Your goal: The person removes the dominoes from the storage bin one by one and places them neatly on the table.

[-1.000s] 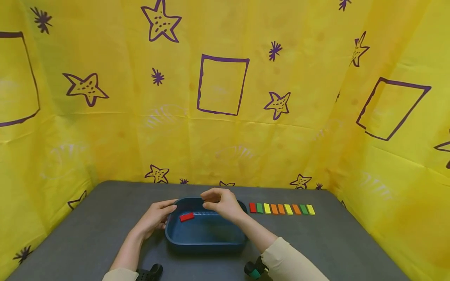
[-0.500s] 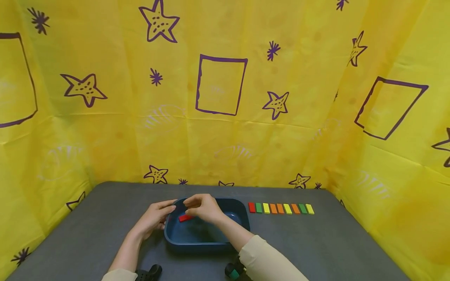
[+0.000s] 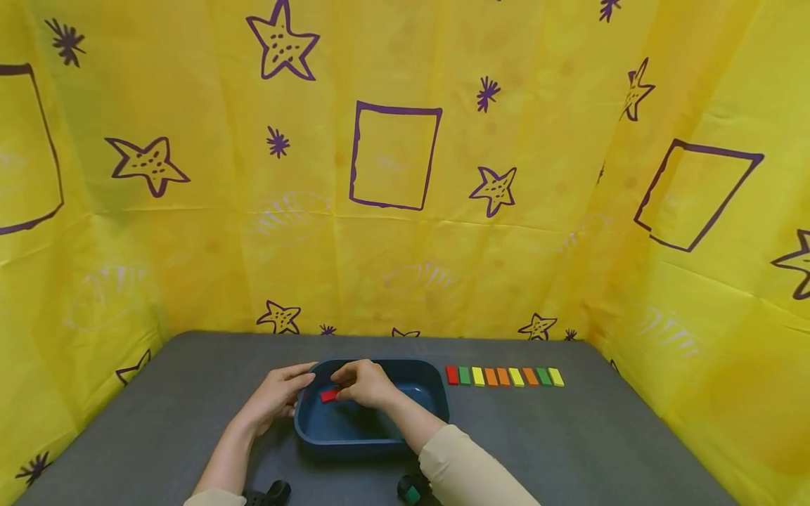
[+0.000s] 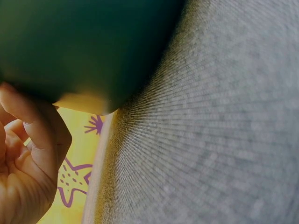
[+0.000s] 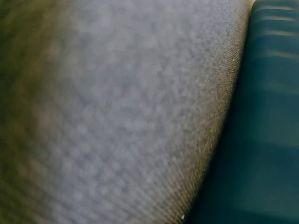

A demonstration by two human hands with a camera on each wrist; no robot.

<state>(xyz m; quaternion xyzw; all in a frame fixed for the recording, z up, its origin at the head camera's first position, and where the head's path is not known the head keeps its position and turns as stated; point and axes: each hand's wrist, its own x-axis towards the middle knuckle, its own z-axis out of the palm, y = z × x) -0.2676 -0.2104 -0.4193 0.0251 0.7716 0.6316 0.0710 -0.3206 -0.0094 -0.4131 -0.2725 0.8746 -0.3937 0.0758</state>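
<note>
A dark blue rectangular tub [image 3: 373, 443] stands on the table, with a flat red block [image 3: 328, 396] lying at its left end. My left hand [image 3: 272, 399] grips the tub's left side, its thumb and a finger at the rim. In the left wrist view, bent fingers of the left hand [image 4: 28, 135] lie against the outer wall of the tub [image 4: 88, 51]. Reaching down inside the tub, my right hand [image 3: 365, 384] pinches the block's right end between thumb and fingertips, which hide that end. Only the tub's outer wall [image 5: 261, 135] and the tabletop show in the right wrist view.
To the right of the tub runs a row of several flat blocks in red [image 3: 452, 375], green [image 3: 465, 376], yellow [image 3: 478, 377] and orange [image 3: 491, 377]. The grey table [image 3: 569, 436] is enclosed by a yellow patterned curtain [image 3: 392, 267].
My right hand has moved left and down from above the tub's middle to the red block and taken its right end. The left hand stays at the tub's left side.
</note>
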